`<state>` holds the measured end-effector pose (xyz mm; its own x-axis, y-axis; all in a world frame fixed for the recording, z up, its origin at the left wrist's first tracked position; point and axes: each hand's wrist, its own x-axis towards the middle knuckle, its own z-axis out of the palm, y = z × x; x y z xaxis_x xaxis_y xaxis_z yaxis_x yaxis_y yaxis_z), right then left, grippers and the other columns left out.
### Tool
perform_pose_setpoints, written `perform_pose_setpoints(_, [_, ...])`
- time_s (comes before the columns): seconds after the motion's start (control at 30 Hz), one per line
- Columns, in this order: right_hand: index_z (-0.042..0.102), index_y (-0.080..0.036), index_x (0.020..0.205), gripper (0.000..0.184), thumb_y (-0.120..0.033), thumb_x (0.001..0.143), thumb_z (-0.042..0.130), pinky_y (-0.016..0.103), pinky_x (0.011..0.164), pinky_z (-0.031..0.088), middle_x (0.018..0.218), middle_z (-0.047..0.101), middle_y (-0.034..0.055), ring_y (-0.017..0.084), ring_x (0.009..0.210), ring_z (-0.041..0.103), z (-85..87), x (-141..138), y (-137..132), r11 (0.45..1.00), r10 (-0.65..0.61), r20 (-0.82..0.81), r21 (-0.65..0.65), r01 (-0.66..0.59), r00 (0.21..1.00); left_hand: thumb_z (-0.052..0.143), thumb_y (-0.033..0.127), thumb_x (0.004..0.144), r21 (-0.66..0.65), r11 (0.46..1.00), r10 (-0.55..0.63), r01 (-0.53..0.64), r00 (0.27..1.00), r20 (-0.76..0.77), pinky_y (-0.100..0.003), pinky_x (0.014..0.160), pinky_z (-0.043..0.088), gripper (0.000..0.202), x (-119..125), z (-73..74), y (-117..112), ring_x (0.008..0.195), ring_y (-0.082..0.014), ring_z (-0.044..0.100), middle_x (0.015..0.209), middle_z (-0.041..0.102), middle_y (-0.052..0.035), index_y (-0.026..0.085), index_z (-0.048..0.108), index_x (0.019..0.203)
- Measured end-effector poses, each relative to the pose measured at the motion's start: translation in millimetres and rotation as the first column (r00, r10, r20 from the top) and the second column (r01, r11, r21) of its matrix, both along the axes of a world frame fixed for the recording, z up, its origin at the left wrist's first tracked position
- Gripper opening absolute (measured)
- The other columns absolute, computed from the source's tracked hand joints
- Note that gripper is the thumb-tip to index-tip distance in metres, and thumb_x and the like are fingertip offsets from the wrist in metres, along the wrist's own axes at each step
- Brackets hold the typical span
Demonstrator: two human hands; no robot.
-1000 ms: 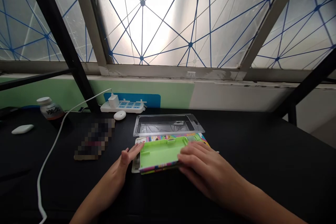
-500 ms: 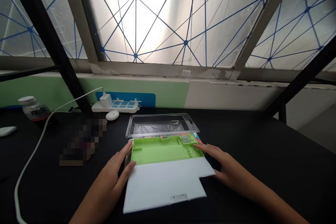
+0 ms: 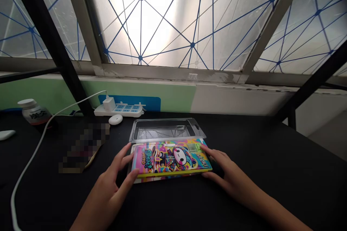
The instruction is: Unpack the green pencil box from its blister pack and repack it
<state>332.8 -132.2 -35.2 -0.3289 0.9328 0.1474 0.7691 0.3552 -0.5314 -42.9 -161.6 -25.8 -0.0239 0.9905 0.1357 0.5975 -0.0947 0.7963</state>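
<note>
Cartoon case [image 3: 170, 158] lies flat between the two hands, picture side up. Its long way runs from the left hand [image 3: 110, 179] to the right hand [image 3: 231, 172], so each hand has one short end. Left of the case, the left hand has its thumb and fingers spread apart, with the thumb at the near corner. Right of the case, the right hand has a finger on the far part of that end and its thumb by the near edge. Both hands touch the case, so neither is nearer. It is hard to see how firmly they press. What looks like a thin card [image 3: 162, 178] peeks out under the case's near edge, on the black table [image 3: 257, 144]. Off to the left of the case is a blurred-out thing [image 3: 86, 148]. Just beyond the case is a clear plastic tray [image 3: 132, 135], right by its far edge. Past the case and to its left are a small round white thing [image 3: 115, 119], a bottle [image 3: 34, 113] and a power strip [image 3: 119, 110] with a white plug [image 3: 108, 103]. Far behind the case is a big bright window [image 3: 168, 18] with blue lines.
</note>
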Motion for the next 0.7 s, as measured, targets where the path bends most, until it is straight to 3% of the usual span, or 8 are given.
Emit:
perform_pose_setpoints(0.07, [0.040,-0.030,0.151,0.065,-0.048,0.091,0.060,0.054,0.108,0.045,0.145,0.055,0.0108,0.035,0.135,0.048,1.4,2.1,0.8,0.998,-0.006,-0.016,0.063,0.007,1.000,0.053,0.058,0.093,0.084,0.994,0.059,-0.063,0.997,0.046,-0.023,0.046,0.054,0.060,6.3,4.7,-1.8,0.102,-0.0272,0.073,0.138,0.064,-0.0028,0.035,0.040,0.147])
perform_pose_setpoints(0.1, [0.040,-0.031,0.150,0.064,-0.048,0.092,0.060,0.053,0.107,0.046,0.146,0.055,0.0103,0.035,0.134,0.049,4.3,2.5,3.3,0.996,-0.008,-0.034,0.093,0.011,0.999,0.053,0.056,0.094,0.140,0.986,0.080,-0.086,0.996,0.050,-0.022,0.046,0.054,0.056,10.1,8.4,-0.9,0.109,-0.0281,0.070,0.139,0.063,-0.0032,0.034,0.044,0.145])
perform_pose_setpoints(0.2, [0.040,-0.030,0.150,0.062,-0.048,0.093,0.058,0.048,0.104,0.050,0.147,0.054,0.0103,0.032,0.128,0.056,21.7,-2.2,21.9,0.986,-0.012,-0.099,0.164,0.028,0.995,0.052,0.052,0.095,0.270,0.961,0.082,-0.061,0.995,-0.065,-0.033,0.078,0.061,0.053,21.4,24.7,14.1,0.129,-0.0312,0.057,0.144,0.057,-0.0059,0.031,0.046,0.143])
perform_pose_setpoints(0.3, [0.042,-0.026,0.150,0.065,-0.052,0.092,0.057,0.047,0.101,0.052,0.143,0.058,0.0115,0.032,0.124,0.060,41.4,-14.6,54.1,0.984,-0.021,-0.136,0.172,0.045,0.990,0.046,0.050,0.097,0.317,0.948,0.072,-0.013,0.982,-0.177,-0.050,0.110,0.042,0.056,29.5,43.3,45.6,0.140,-0.0326,0.045,0.152,0.048,-0.0098,0.025,0.043,0.146])
perform_pose_setpoints(0.37, [0.041,-0.023,0.150,0.065,-0.053,0.093,0.054,0.046,0.099,0.053,0.141,0.060,0.0121,0.033,0.122,0.061,46.4,-23.5,76.3,0.988,-0.016,-0.146,0.150,0.038,0.989,0.044,0.052,0.096,0.283,0.958,0.040,0.042,0.960,-0.278,-0.053,0.116,0.034,0.062,31.5,50.2,68.7,0.146,-0.0344,0.034,0.155,0.043,-0.0141,0.019,0.042,0.148])
perform_pose_setpoints(0.47, [0.043,-0.021,0.149,0.064,-0.053,0.095,0.049,0.049,0.100,0.051,0.142,0.059,0.0135,0.034,0.124,0.060,36.5,-32.4,99.5,0.990,-0.008,-0.113,0.140,0.024,0.994,0.040,0.055,0.097,0.176,0.983,0.027,0.054,0.904,-0.427,-0.056,0.117,0.028,0.071,28.6,45.9,92.1,0.150,-0.0360,0.024,0.160,0.036,-0.0166,0.013,0.037,0.153])
perform_pose_setpoints(0.6, [0.046,-0.020,0.148,0.061,-0.055,0.098,0.043,0.053,0.108,0.044,0.152,0.049,0.0142,0.035,0.138,0.046,13.6,-33.2,106.1,0.986,0.011,-0.006,0.167,-0.010,1.000,0.037,0.060,0.097,-0.011,0.999,-0.048,0.050,0.827,-0.560,-0.060,0.116,0.025,0.078,21.7,26.8,93.7,0.153,-0.0375,0.004,0.165,0.023,-0.0121,0.015,0.026,0.159])
perform_pose_setpoints(0.7, [0.047,-0.021,0.148,0.059,-0.055,0.100,0.040,0.057,0.113,0.036,0.160,0.036,0.0135,0.034,0.147,0.031,8.8,-30.6,101.1,0.976,0.041,0.172,0.205,-0.076,0.984,0.031,0.072,0.094,-0.126,0.990,-0.133,0.070,0.781,-0.610,-0.063,0.118,0.019,0.085,24.1,21.6,87.2,0.152,-0.0358,-0.009,0.166,0.012,-0.0077,0.017,0.026,0.159])
